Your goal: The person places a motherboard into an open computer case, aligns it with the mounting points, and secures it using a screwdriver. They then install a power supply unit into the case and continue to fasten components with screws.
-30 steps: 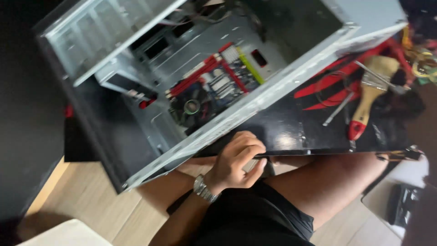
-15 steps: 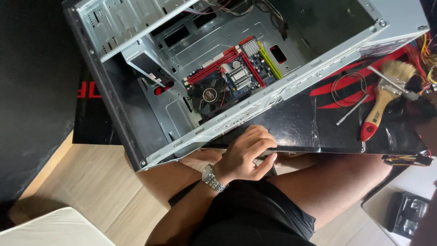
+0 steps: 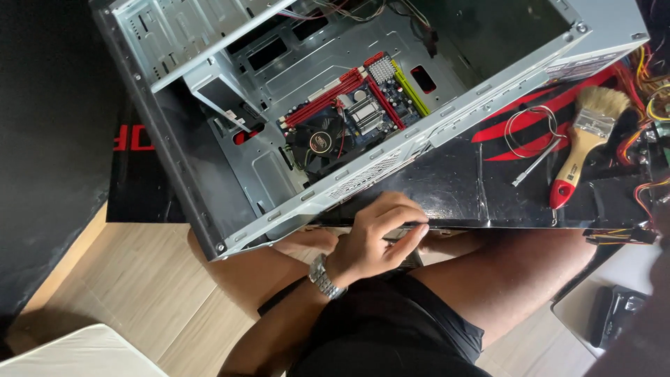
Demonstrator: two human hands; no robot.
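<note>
Left hand (image 3: 377, 234), steel watch on the wrist, rests at the near edge of the glossy black side panel with red streaks (image 3: 447, 185). Fingers curled down over that edge, thumb underneath; grip closed on the panel's rim, possibly pinching a thin dark object there, too small to tell. Right hand not in view.

The panel lies flat across the person's lap and knees. The open grey steel computer case (image 3: 279, 139) lies on its side with its lower rail touching the panel's far edge. Inside the case: green-and-red motherboard (image 3: 349, 115) with a round black cooler fan, loose wires at the top.

Step in hand, as judged: steadying or shifting the panel by its near edge while the case sits open. Any further move of the panel would call for care, since loose items ride on it: wooden-handled paint brush with pale bristles and red tip (image 3: 583, 143), thin white wire loop (image 3: 530, 129) just beside it, slim metal rod (image 3: 537, 167) below the loop. Tilting would send them sliding.

Surface and room: no bench; work is done seated on a pale wood-plank floor (image 3: 139, 279). Black mat or board to the left. Bundle of coloured cables (image 3: 645, 77) at right edge. White cushion corner lower left. Daylight, bright.
</note>
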